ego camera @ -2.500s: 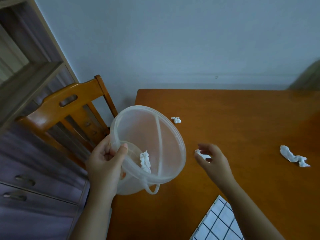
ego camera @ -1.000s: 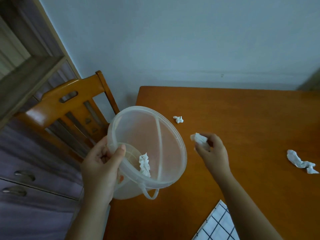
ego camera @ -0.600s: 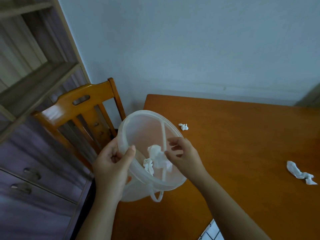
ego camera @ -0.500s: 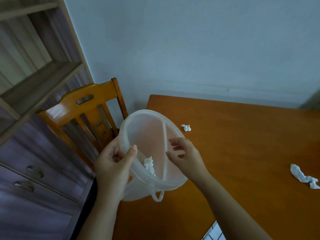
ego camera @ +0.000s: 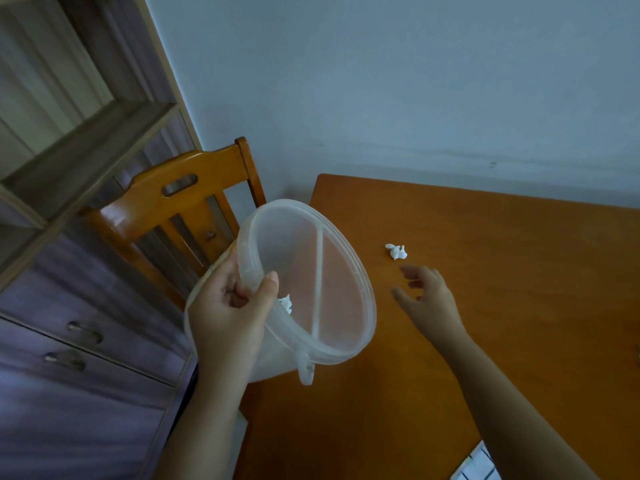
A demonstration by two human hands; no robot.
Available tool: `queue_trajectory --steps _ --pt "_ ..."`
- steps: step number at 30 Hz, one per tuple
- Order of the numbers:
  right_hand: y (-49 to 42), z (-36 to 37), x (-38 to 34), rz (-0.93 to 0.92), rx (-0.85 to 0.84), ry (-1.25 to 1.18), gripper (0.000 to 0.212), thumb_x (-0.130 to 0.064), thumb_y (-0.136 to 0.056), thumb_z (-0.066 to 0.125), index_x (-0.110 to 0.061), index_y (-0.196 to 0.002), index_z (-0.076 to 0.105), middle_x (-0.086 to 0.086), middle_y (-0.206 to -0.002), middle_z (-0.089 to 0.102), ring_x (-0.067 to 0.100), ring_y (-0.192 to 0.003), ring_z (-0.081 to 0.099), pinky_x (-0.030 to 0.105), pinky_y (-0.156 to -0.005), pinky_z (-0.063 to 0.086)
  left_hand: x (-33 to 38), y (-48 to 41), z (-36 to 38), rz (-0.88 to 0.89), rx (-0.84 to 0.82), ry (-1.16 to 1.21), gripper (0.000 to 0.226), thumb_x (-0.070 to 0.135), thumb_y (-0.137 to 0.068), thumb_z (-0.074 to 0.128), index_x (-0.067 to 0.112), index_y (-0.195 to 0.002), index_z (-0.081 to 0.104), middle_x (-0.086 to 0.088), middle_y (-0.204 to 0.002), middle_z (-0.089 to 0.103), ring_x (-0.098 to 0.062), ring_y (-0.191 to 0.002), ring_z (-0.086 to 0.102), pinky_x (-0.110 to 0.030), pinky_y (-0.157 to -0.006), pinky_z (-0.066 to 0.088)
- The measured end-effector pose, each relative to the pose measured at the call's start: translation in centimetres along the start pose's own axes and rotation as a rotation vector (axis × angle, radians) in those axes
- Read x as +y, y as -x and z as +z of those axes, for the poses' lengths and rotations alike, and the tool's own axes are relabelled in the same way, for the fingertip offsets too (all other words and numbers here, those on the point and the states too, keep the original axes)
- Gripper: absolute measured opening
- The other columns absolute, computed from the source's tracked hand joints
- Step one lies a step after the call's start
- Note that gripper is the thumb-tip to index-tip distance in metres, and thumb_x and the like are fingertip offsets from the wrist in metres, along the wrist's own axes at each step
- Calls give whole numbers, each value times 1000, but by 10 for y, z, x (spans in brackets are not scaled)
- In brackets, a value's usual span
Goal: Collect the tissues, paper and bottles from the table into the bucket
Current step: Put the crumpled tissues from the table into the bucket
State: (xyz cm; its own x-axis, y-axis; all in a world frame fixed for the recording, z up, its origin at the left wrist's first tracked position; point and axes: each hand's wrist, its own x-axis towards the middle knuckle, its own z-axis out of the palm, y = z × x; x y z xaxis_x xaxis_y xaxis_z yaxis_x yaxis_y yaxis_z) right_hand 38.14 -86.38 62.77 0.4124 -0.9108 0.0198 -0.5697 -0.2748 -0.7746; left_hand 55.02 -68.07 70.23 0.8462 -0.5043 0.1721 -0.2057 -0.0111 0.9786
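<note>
My left hand grips the rim of a translucent plastic bucket, held tilted at the left edge of the orange wooden table. A bit of white tissue shows inside the bucket near my thumb. My right hand hovers over the table with its fingers spread and holds nothing. A small crumpled white tissue lies on the table just beyond its fingertips.
A wooden chair stands left of the table, behind the bucket. A shelf unit with drawers fills the left side. A checked white item peeks in at the bottom right. A pale wall backs the table.
My right hand carried a tissue from the table into the bucket, let it go, and has now moved out toward the small tissue on the table. The camera swung left.
</note>
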Motion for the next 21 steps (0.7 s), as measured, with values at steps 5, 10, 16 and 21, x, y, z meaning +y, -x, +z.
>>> queue_trajectory --steps 5,10,16,21 --pt "-41 8 31 96 -6 33 42 -25 -80 64 -14 -119 51 4 -118 52 12 -100 50 27 -80 41 -6 -24 21 39 10 -68 36 23 -75 70 32 -110 67 16 -88 71 -10 -82 66 -32 -68 55" --pt "-81 18 58 151 -19 72 44 -25 -81 64 -15 -120 49 6 -121 50 13 -102 48 28 -79 41 -9 -51 46 65 23 -77 31 18 -77 71 40 -99 64 30 -82 67 3 -76 64 -13 -59 50" --pt "-117 38 86 230 0 108 48 -24 -80 62 -17 -125 45 11 -126 43 27 -116 42 39 -84 46 -19 -74 73 115 22 -72 36 14 -76 71 26 -109 65 30 -86 67 2 -80 64 -11 -61 48" --pt "-139 56 98 245 -2 141 50 -23 -81 62 -13 -127 43 14 -129 42 32 -121 35 43 -92 38 -27 -85 83 128 26 -58 34 12 -77 71 27 -107 65 28 -83 68 3 -76 64 -11 -62 48"
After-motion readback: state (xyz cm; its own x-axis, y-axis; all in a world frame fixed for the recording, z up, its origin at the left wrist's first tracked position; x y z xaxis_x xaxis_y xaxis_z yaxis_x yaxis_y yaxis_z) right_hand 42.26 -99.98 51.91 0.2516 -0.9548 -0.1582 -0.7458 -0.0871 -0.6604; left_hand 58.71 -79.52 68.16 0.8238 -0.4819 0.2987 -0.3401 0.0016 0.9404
